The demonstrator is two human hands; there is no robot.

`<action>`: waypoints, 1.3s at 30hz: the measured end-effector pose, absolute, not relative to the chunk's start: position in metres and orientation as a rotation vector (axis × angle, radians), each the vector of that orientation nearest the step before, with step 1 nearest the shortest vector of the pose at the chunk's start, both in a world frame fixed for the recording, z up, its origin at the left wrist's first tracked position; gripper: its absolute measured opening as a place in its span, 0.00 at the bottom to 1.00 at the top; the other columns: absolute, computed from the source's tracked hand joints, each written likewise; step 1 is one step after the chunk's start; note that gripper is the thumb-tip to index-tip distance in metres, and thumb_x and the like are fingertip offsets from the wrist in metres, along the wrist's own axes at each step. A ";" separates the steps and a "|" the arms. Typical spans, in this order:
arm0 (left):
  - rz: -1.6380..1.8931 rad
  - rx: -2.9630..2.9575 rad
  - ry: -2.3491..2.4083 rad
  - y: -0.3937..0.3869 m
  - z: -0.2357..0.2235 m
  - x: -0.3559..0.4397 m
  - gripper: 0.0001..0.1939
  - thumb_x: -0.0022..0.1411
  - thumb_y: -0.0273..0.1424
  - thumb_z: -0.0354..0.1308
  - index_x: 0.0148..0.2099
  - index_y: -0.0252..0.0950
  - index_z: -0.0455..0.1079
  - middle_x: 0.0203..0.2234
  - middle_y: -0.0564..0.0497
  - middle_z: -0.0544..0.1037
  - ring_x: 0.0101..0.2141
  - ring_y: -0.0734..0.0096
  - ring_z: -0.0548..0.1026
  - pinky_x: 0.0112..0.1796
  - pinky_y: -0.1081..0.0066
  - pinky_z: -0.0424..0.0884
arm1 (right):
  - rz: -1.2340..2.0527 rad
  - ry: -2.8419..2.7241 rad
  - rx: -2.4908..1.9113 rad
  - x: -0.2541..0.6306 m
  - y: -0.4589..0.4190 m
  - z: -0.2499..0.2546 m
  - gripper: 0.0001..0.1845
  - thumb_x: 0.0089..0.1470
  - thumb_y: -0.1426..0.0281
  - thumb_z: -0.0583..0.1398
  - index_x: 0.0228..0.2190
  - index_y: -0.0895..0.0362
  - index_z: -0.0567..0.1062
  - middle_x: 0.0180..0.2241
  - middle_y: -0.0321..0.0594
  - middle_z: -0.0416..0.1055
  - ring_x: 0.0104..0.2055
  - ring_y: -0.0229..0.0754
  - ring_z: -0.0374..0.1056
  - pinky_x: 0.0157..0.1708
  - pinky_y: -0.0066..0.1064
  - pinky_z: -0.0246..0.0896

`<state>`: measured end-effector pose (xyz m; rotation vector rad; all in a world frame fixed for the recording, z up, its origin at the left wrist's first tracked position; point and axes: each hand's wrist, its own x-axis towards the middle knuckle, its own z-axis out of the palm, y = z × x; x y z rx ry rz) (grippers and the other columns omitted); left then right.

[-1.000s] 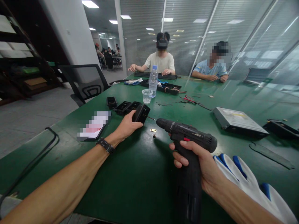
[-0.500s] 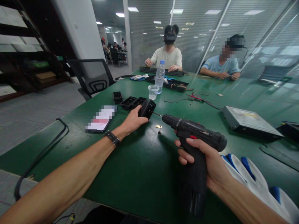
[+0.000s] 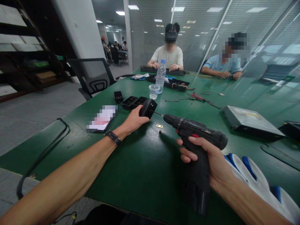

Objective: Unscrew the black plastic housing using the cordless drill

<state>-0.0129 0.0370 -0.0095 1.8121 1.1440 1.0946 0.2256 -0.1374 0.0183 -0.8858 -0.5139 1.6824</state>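
My left hand (image 3: 133, 120) grips a small black plastic housing (image 3: 149, 108) tilted up on the green table (image 3: 131, 175). My right hand (image 3: 206, 162) is wrapped round the grip of a black cordless drill (image 3: 199, 140). The drill's thin bit points left and its tip meets the housing's side. A small brass plate (image 3: 159, 126) and a dark screw (image 3: 160, 132) lie on the table just below the bit. Two similar black housings (image 3: 133, 102) lie beside the held one, and a third (image 3: 118, 96) sits further left.
A phone (image 3: 102, 118) lies left of my left hand. A clear cup (image 3: 154, 91) and water bottle (image 3: 160, 76) stand behind. A grey disc drive (image 3: 250, 120) rests at right, a white-and-blue glove (image 3: 255, 184) under my right forearm. Two people sit across the table. A black office chair (image 3: 93, 78) stands at left.
The view has shifted slightly since a second ago. Both hands keep their grips, and the drill bit stays against the black housing.
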 end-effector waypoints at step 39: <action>1.058 1.799 1.152 0.034 -0.007 -0.014 0.26 0.52 0.31 0.65 0.54 0.32 0.72 0.41 0.47 0.79 0.42 0.60 0.76 0.42 0.63 0.70 | 1.730 -0.464 -0.841 0.227 -0.134 0.022 0.13 0.58 0.69 0.64 0.44 0.60 0.80 0.31 0.42 0.76 0.20 0.32 0.59 0.22 0.26 0.58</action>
